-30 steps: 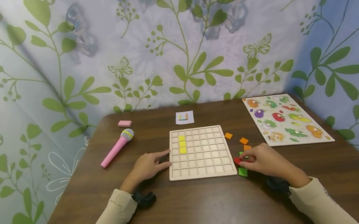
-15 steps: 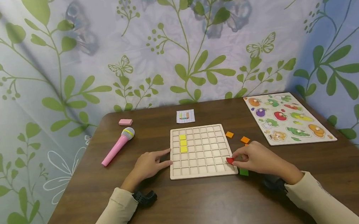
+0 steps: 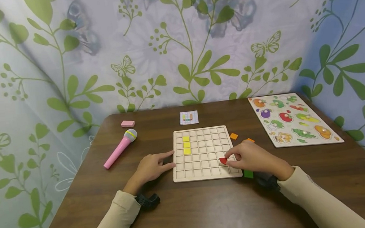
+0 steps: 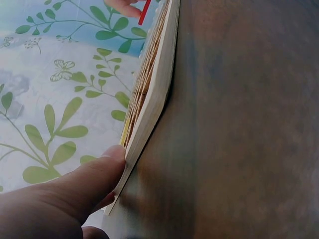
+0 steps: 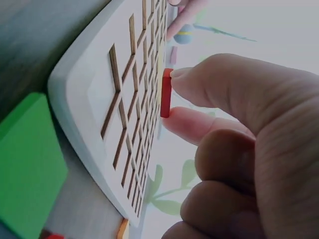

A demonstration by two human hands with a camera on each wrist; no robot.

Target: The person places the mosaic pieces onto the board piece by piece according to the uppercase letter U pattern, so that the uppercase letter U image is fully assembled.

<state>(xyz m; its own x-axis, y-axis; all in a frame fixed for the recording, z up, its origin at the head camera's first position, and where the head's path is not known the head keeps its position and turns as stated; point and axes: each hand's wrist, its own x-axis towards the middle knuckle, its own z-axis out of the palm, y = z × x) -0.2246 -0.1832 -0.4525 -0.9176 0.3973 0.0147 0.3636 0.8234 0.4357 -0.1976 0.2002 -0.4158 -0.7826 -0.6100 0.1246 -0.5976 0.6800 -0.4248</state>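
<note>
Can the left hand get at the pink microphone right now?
Probably yes: the left hand only touches the left edge of the grid board, and the pink microphone lies nearby on its outer side with nothing visible between.

In the head view, we lose part of an orange tile [image 3: 251,140] behind the right hand [image 3: 250,157]; the right wrist view's left edge crops a green tile [image 5: 32,167].

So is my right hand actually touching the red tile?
Touching. The right wrist view shows it plainly: the right hand pinches the red tile, its fingers meeting the tile near opposite ends.
</note>
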